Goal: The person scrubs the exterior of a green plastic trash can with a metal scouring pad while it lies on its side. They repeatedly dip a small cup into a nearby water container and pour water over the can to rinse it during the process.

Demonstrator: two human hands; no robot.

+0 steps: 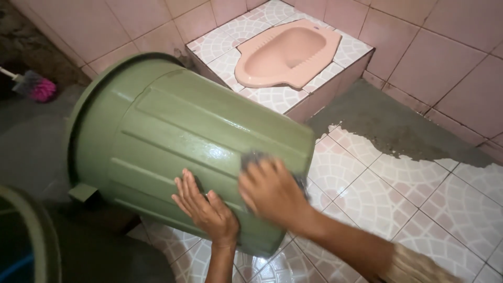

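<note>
A large green plastic bin (173,126) lies tipped on its side, its wet ribbed wall facing me. My left hand (207,209) presses flat against the lower part of the wall, fingers spread. My right hand (272,191) is blurred and pushes a dark scrubbing pad (251,159) against the bin's side near its base. The pad is mostly hidden under my fingers.
A pink squat toilet (285,55) sits on a raised tiled step behind the bin. A brush with pink bristles (36,86) lies at the far left. Wet patterned floor tiles (393,188) spread to the right, next to a bare cement patch. Another green rim (26,230) shows at lower left.
</note>
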